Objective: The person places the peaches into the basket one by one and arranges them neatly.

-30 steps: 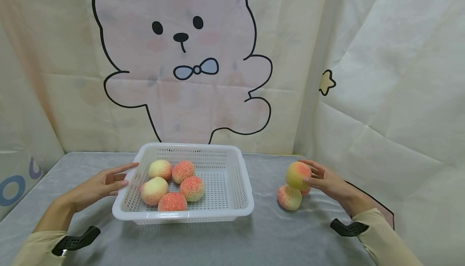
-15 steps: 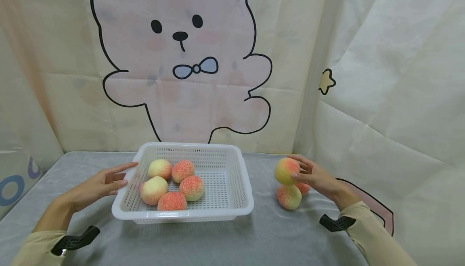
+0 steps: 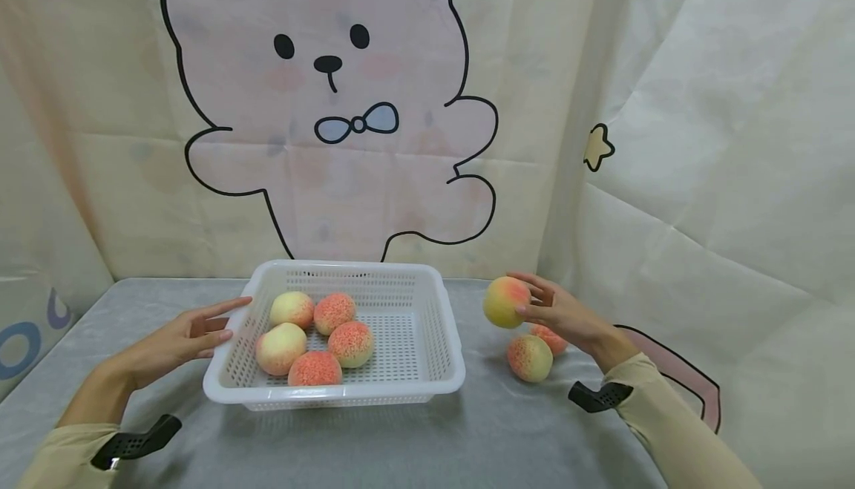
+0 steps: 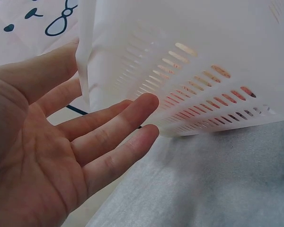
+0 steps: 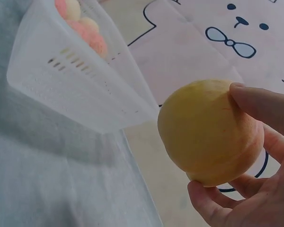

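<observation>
My right hand (image 3: 568,318) holds a yellow-pink peach (image 3: 505,302) in the air, right of the white basket (image 3: 427,392). In the right wrist view the thumb and fingertips pinch the peach (image 5: 208,132) from opposite sides. My left hand (image 3: 170,344) touches the basket's left rim with its fingers fairly straight. The left wrist view has that hand (image 4: 80,142) beside the slotted basket wall (image 4: 217,42). Several peaches (image 3: 352,344) lie in the basket's left and middle part. A speckled peach (image 3: 530,358) and a redder peach (image 3: 551,339) rest on the table below my right hand.
The table has a grey cloth (image 3: 374,448). Behind it hangs a curtain (image 3: 374,192) with a cartoon bear, close to the basket's far side. Another pale curtain (image 3: 721,199) bounds the right side.
My right hand has carried its peach leftward and up, away from the two peaches on the table, so the redder one shows more. The left hand stays at the basket rim.
</observation>
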{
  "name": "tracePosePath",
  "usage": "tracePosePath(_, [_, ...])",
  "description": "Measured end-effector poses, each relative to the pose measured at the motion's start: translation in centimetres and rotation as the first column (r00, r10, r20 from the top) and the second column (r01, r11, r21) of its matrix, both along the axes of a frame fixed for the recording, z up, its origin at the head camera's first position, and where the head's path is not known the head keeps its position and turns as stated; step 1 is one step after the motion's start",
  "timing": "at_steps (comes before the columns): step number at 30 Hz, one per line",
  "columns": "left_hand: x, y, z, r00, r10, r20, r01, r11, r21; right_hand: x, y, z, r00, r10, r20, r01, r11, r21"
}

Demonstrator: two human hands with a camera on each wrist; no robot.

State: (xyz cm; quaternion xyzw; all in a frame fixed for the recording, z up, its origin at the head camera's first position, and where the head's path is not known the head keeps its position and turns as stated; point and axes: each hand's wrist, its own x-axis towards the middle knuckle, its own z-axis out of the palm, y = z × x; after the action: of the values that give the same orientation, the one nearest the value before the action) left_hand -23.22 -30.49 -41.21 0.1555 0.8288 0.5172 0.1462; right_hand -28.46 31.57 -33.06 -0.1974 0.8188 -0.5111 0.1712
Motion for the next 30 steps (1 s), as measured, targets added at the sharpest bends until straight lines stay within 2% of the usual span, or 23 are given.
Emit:
tracePosePath(12, [-0.1, -0.2, -0.2, 1.000, 0.004, -0.014, -0.004, 1.000, 0.001, -0.2, -3.0, 0.7, 0.999, 0.022, -0.024, -0.022, 1.000, -0.006])
tracePosePath(20, [-0.1, -0.2, -0.3, 1.000, 0.013, -0.010, -0.013, 1.000, 0.000, -0.2, -5.2, 1.0, 0.997, 0.078, -0.006, -0.078, 0.996, -0.042])
tracePosePath(24, [0.0, -0.1, -0.2, 1.000, 0.021, -0.013, -0.021, 1.000, -0.009, -0.3, -6.4, 1.2, 0.998, 0.065, 0.020, -0.065, 0.997, -0.038])
tracePosePath(30, [-0.1, -0.1, -0.3, 1.000, 0.020, -0.016, -0.020, 1.000, -0.005, -1.0, -8.4, 1.2, 0.988, 0.153, -0.009, -0.153, 0.982, -0.107])
